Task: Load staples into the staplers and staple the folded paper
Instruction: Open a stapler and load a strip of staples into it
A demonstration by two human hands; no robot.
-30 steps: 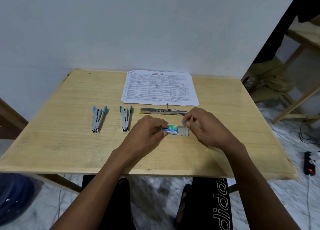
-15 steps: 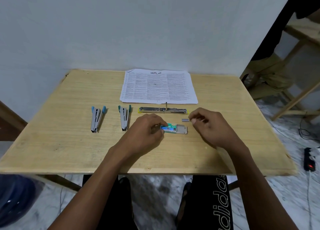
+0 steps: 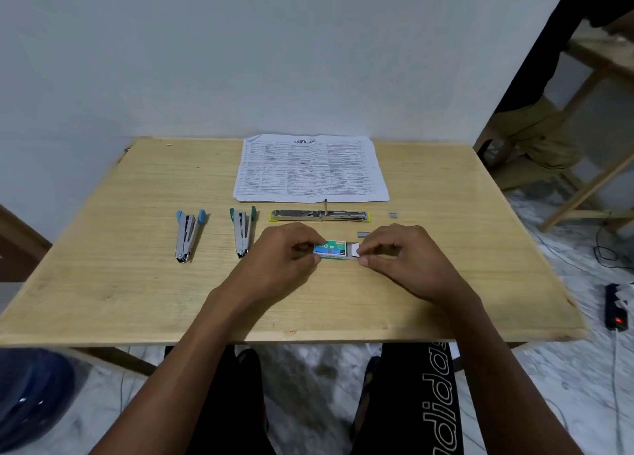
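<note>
Here the left grip pinches the staple box, the right grip its tray, contents hidden

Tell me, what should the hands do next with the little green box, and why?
Probably lift one more strip out of the staple box. The left hand pinches its sleeve and the right hand pinches at the slid-out tray end. The blue stapler, green stapler and yellow stapler all lie open, but only two staple strips lie loose on the table.
</note>
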